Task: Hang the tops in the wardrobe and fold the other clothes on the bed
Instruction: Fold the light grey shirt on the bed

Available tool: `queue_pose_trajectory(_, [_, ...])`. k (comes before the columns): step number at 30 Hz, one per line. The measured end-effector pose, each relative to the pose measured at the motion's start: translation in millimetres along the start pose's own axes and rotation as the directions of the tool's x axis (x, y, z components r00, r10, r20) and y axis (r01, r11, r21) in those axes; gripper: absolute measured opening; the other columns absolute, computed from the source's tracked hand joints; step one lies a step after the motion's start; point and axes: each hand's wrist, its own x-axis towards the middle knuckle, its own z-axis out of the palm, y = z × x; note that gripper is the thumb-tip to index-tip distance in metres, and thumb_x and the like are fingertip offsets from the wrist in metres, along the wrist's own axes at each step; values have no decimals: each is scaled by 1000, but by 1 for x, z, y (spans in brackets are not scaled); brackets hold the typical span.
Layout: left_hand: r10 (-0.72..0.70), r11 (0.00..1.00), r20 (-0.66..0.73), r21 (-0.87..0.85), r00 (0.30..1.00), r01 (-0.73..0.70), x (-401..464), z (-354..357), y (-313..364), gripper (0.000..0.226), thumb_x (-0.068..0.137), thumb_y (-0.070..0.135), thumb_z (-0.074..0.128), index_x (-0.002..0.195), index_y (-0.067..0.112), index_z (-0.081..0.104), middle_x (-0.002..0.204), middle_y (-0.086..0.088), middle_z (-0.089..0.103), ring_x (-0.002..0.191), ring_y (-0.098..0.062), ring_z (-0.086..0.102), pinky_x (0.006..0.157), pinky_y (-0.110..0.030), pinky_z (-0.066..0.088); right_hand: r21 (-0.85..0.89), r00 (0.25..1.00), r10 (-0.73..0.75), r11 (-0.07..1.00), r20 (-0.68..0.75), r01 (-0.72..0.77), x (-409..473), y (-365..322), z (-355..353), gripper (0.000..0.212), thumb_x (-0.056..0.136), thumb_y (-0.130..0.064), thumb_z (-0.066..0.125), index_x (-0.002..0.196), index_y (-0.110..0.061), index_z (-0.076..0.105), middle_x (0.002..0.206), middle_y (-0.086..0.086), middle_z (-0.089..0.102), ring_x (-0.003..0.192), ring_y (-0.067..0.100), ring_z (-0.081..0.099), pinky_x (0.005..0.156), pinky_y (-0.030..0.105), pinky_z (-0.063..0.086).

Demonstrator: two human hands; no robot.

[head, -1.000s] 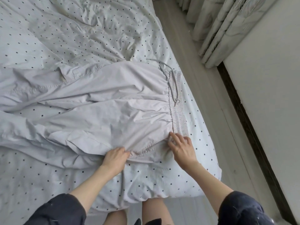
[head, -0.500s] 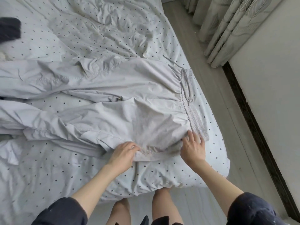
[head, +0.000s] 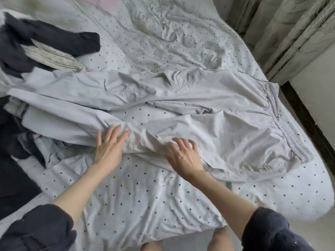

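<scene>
Pale grey trousers (head: 208, 98) lie spread across the polka-dot bed (head: 141, 196), elastic waistband (head: 282, 127) at the right, legs running left. My left hand (head: 108, 145) lies flat, fingers apart, on the near leg. My right hand (head: 183, 156) rests on the same leg's near edge, fingers spread and slightly curled, gripping nothing. A dark garment (head: 54, 40) lies at the far left with a folded dotted cloth (head: 54, 58) under it. More dark clothes (head: 14, 160) and a crumpled grey piece (head: 52, 151) sit at the left edge.
The bed's right edge drops to a pale floor (head: 315, 230). Patterned curtains (head: 290, 33) hang at the upper right above a dark skirting board (head: 308, 120) and a white wall. My bare legs (head: 219, 240) stand at the foot of the bed.
Both hands have slid left along the near trouser leg, away from the waistband, and now lie flat. The view has turned left, so the dark clothes show.
</scene>
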Motion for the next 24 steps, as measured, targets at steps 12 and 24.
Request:
queue_pose_trajectory(12, [177, 984, -66, 17, 982, -176, -56, 9, -92, 35, 50, -1, 81, 75, 13, 62, 70, -5, 57, 69, -27, 58, 71, -39, 45, -293, 996, 77, 952, -54, -90, 13, -90, 24, 29, 49, -13, 87, 71, -13, 68, 75, 6, 64, 69, 25, 63, 56, 34, 47])
queue_pose_trajectory(24, [-90, 996, 46, 23, 995, 89, -118, 30, -110, 30, 51, -4, 83, 68, 7, 62, 67, -13, 56, 65, -32, 58, 57, -40, 48, -258, 926, -7, 960, 377, 112, 2, -111, 50, 57, 86, -55, 53, 134, -23, 46, 137, 3, 42, 125, 21, 40, 101, 39, 27])
